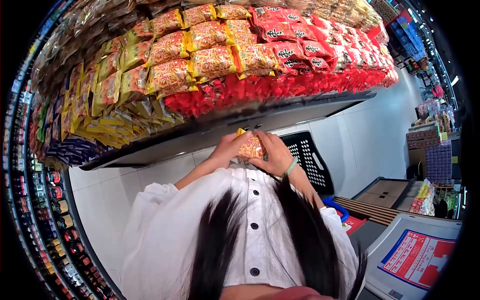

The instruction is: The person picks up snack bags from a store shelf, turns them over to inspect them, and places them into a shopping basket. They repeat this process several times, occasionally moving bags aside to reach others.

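A small snack packet with orange and yellow print is held between both hands in front of my chest. My left hand grips its left side, fingers closed on the edge. My right hand, with a pale green bangle at the wrist, holds the right side with thumb below and fingers above. Ahead, similar orange and yellow packets lie stacked on the display, beside red packets with black characters. Part of the packet is hidden by my fingers.
A black perforated basket is right of my hands. The display's dark front edge runs across ahead. Shelves of jars stand at the left. A sign board and a wooden cabinet are at the lower right.
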Available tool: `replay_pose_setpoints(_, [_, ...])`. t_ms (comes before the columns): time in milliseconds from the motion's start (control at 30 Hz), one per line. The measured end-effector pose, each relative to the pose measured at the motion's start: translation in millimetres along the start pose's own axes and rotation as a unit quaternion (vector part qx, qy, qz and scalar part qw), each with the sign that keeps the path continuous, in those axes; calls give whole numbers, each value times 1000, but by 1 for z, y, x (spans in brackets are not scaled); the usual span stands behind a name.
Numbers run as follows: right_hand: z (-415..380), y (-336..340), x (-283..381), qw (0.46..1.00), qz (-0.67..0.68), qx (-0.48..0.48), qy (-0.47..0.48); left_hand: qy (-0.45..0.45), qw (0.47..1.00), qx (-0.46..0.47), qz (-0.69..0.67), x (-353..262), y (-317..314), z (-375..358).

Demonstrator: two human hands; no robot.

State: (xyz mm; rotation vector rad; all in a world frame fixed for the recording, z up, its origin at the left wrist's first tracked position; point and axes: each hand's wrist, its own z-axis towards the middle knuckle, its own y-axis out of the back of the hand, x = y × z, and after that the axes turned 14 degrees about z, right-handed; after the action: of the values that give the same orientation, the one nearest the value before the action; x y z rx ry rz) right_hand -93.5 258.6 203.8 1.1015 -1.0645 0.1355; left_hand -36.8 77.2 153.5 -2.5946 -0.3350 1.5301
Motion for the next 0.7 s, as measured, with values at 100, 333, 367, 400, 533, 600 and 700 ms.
replay_pose_setpoints(100, [4,4,-2,996,-14,-9,83,3,1000,-10,-13,-11,0,-6])
replay_pose_setpoints(333, [10,18,7,995,-19,-3,94,35,993,53,-103,-18,9,-13])
replay_pose_setpoints(367, [11,18,8,994,-34,-10,108,29,993,47,-102,-18,9,-13])
replay_pose_setpoints(400, [12,18,9,992,-48,-16,118,20,994,41,-100,-20,8,-13])
replay_pose_setpoints(533, [12,20,17,987,-86,-27,133,-17,997,25,-65,-28,4,-14])
replay_pose_setpoints(600, [12,23,21,987,-94,-29,127,-9,998,20,-60,-33,2,-14])
replay_pose_setpoints(700, [11,27,24,991,-79,-18,109,-19,995,51,-81,-35,2,-14])
